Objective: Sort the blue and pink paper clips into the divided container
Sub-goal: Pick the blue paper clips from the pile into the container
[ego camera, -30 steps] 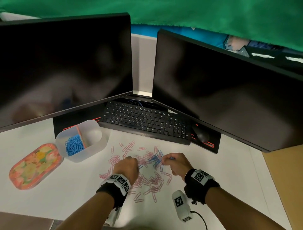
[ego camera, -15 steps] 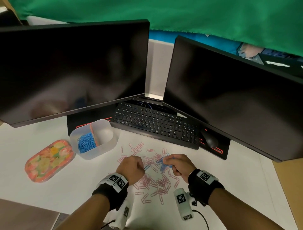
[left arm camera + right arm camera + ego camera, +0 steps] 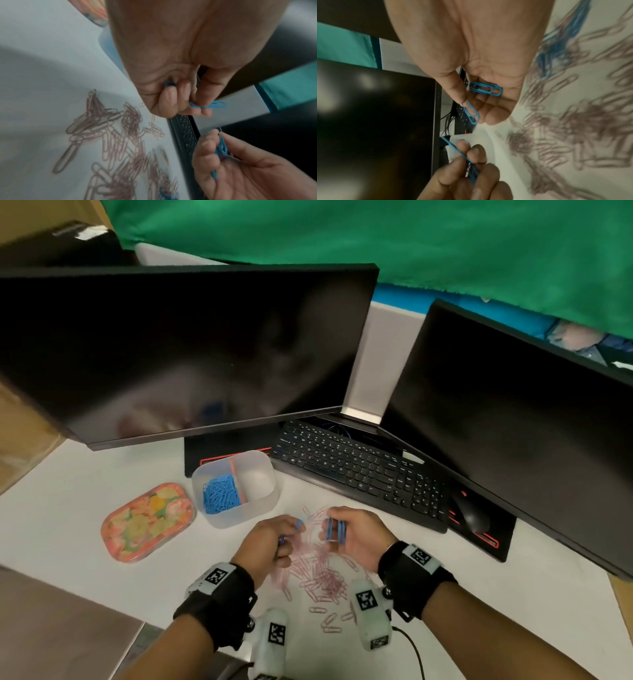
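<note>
Both hands hover just above a loose pile of pink paper clips (image 3: 318, 573) on the white desk. My left hand (image 3: 274, 539) pinches a blue paper clip (image 3: 208, 104) at its fingertips, and a second blue clip (image 3: 169, 83) is tucked under its curled fingers. My right hand (image 3: 359, 534) faces it with several blue clips (image 3: 334, 529) held upright. In the right wrist view one of these clips (image 3: 486, 88) lies in the palm and the thumb pinches another (image 3: 471, 113). The divided container (image 3: 263, 508) stands at the left, with blue clips (image 3: 219, 494) in its left compartment. Its right compartment (image 3: 255, 481) looks empty.
A floral lid (image 3: 147, 522) lies left of the container. A black keyboard (image 3: 359, 470) and mouse (image 3: 474, 515) sit behind the pile, under two dark monitors (image 3: 188, 354). A few blue clips (image 3: 565, 33) lie blurred among the pink ones.
Both hands have lifted off the pile with blue clips in them, and the right hand has turned so that its clips show. The head view has swung left.
</note>
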